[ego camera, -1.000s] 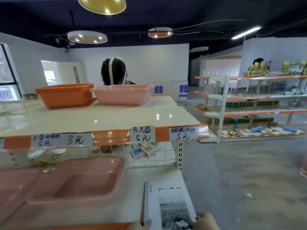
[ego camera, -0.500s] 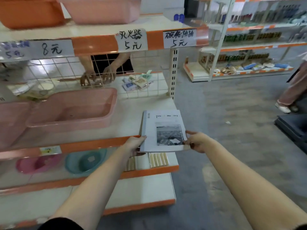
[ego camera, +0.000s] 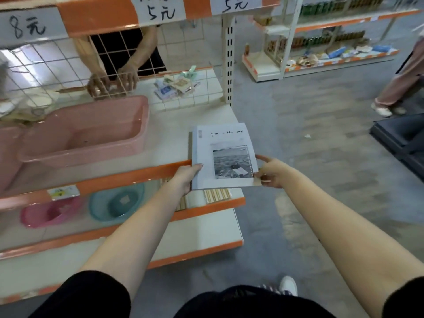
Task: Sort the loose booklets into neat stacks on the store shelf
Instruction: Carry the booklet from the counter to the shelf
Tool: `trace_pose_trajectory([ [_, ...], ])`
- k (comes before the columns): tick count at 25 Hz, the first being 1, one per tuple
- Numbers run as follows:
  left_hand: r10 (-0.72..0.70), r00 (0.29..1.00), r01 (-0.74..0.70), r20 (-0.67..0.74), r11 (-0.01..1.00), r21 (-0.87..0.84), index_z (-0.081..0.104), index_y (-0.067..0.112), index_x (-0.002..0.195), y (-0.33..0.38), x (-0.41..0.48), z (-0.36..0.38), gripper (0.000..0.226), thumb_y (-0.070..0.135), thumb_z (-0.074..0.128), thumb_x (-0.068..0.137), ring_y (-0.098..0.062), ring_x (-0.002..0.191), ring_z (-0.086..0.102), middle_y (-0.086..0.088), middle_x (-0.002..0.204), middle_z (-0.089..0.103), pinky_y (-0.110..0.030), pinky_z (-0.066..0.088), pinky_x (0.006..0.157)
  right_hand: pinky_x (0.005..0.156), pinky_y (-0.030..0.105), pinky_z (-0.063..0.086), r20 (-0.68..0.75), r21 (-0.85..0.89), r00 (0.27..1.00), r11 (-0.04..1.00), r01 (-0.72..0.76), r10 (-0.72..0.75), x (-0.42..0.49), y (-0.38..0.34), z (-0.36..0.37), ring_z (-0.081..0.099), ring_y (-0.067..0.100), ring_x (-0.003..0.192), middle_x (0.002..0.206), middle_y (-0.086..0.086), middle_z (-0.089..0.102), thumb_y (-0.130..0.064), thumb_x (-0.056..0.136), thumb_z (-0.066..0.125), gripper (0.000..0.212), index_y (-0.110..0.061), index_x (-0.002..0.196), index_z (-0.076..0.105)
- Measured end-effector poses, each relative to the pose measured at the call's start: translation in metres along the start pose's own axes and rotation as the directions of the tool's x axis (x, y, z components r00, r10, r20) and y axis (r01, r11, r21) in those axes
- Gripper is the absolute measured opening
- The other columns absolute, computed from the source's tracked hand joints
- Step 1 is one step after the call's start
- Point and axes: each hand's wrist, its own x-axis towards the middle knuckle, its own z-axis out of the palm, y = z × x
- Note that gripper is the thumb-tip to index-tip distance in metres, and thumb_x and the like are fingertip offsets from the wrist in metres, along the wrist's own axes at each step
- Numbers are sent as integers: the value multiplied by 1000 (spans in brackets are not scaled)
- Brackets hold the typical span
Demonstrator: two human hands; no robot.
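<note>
Left hand (ego camera: 187,177) grips the booklet (ego camera: 223,154) at its near left edge, thumb on the cover. Right hand (ego camera: 271,173) pinches the near right corner. Booklet sits over the right end of the middle shelf (ego camera: 169,138), its near end overhanging the orange lip. Best slid farther in, flat, both sides even. Pink tub (ego camera: 85,131) close on the left; shelf end just right; open room behind up to the wire grid (ego camera: 195,95).

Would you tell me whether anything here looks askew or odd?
The booklet stack juts past the shelf's orange front edge, gripped by the left hand and right hand; farther back, small packets lie jumbled.
</note>
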Motion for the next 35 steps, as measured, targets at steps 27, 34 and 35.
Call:
trace_pose_trajectory([
  [27,251,729,-425,637,895,133,51,6,114,23,-59,486,24,1,56,90,-13,76,59,-11,106,60,-27,49,68,55,12,45,-835,241,539,807,539,-110,-131,58,-397,56,6,72,107,9,57,1,87,61,54,-10,134,38],
  [34,196,567,-433,800,897,87,52,5,114,8,-134,652,25,1,57,90,-19,81,59,-11,105,61,-28,48,70,66,20,53,-948,144,309,766,626,-74,-210,99,-540,62,25,92,113,21,63,1,85,63,46,-16,123,45],
  [35,190,545,-440,817,894,86,53,6,111,4,-143,672,22,1,57,90,-18,81,59,-10,103,61,-27,47,69,72,27,53,-957,143,283,760,634,-56,-219,105,-555,62,25,89,110,22,64,1,85,63,45,-17,123,46],
])
